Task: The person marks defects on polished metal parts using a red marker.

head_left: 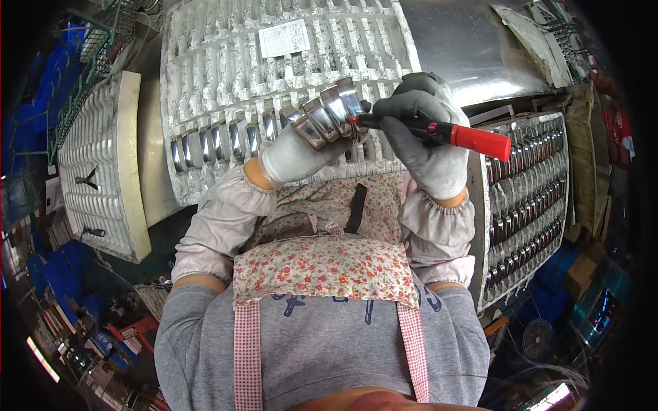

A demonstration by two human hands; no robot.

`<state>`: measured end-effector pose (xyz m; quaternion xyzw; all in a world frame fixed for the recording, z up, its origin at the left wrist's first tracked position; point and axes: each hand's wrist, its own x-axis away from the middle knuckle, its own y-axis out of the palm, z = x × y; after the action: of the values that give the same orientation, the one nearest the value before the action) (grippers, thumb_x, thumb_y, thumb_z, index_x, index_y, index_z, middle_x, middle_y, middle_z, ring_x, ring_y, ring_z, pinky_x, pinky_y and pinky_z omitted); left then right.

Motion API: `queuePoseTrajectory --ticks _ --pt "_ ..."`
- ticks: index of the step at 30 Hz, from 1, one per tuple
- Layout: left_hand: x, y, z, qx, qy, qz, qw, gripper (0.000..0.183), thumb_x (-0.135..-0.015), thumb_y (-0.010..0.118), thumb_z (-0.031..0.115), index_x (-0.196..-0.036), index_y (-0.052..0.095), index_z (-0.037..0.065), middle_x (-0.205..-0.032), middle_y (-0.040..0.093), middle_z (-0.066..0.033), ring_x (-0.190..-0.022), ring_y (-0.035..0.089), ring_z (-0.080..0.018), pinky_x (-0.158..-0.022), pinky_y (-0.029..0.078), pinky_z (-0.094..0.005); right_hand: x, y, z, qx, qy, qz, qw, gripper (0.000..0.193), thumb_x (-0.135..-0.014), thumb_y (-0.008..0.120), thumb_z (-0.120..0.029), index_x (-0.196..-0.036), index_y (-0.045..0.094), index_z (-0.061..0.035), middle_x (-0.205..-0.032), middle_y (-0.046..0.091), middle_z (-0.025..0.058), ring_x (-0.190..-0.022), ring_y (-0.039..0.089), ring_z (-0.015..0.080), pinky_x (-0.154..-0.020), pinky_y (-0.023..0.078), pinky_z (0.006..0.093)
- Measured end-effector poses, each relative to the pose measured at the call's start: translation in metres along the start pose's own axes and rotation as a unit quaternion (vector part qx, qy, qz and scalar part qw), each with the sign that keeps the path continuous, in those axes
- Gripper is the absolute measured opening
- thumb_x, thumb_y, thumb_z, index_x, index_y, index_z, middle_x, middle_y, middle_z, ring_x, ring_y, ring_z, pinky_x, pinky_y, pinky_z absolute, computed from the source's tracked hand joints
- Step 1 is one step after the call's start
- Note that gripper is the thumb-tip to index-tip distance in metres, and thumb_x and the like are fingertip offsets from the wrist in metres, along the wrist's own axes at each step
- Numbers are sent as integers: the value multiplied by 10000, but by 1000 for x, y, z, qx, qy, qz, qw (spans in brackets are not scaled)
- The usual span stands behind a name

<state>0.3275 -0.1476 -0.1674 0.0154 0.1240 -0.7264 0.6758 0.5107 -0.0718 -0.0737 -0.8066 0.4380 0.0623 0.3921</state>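
Several shiny chrome-like metal pieces (325, 118) sit side by side in my left hand (296, 157), which is gloved and closed around them above the white slotted tray (226, 82). In my gloved right hand (428, 140) is a marker pen (480, 142) with a black barrel and a red end. Its tip is at the right side of the held pieces and seems to touch one of them. A row of similar shiny pieces (218, 142) stands in the tray's near slots, left of my left hand. Part of that row is hidden behind my hands.
A gridded paper card (284, 38) lies on the tray. At right, another slotted tray (483, 226) carries rows of shiny pieces; at left stands a pale slotted tray (103, 164) with small black items. A bare metal surface (466, 41) lies at the far right.
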Motion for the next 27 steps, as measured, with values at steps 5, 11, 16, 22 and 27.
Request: queuePoseTrajectory --ticks 5,11,16,22,27 --pt "-5 2 0 -7 65 -20 998 416 -804 669 48 -1193 521 56 -952 626 -38 -696 597 -88 -600 503 -248 -12 15 -6 -10 -46 54 997 171 -632 752 -89 -787 685 -117 -780 646 29 -736 589 223 -687 445 339" --pt "-7 0 25 125 -53 -22 991 388 -799 656 17 -1166 536 52 -907 627 -26 -723 593 -94 -625 505 -245 -1 7 0 -106 9 30 994 135 -711 703 -26 -824 663 -88 -803 655 59 -676 604 168 -615 474 283" --pt "-8 -11 20 177 -160 -121 964 430 -771 680 1 -1172 532 50 -981 621 -35 -829 599 -103 -685 513 -241 10 5 -8 -356 186 157 903 215 -779 646 37 -981 627 -34 -843 667 98 -668 628 123 -581 505 215" --pt "-6 -2 26 132 -50 -69 988 425 -770 665 -23 -1162 505 17 -1051 616 -73 -944 593 -143 -833 491 -289 6 10 -6 -115 49 64 990 181 -649 726 -7 -811 668 -61 -738 656 68 -636 609 176 -571 477 297" --pt "-2 -6 17 55 -85 -126 987 511 -761 679 -12 -1226 467 10 -1136 591 -86 -1049 560 -157 -877 476 -302 2 17 -9 -77 6 43 996 213 -629 744 -33 -824 675 -86 -721 653 48 -654 609 200 -597 477 322"
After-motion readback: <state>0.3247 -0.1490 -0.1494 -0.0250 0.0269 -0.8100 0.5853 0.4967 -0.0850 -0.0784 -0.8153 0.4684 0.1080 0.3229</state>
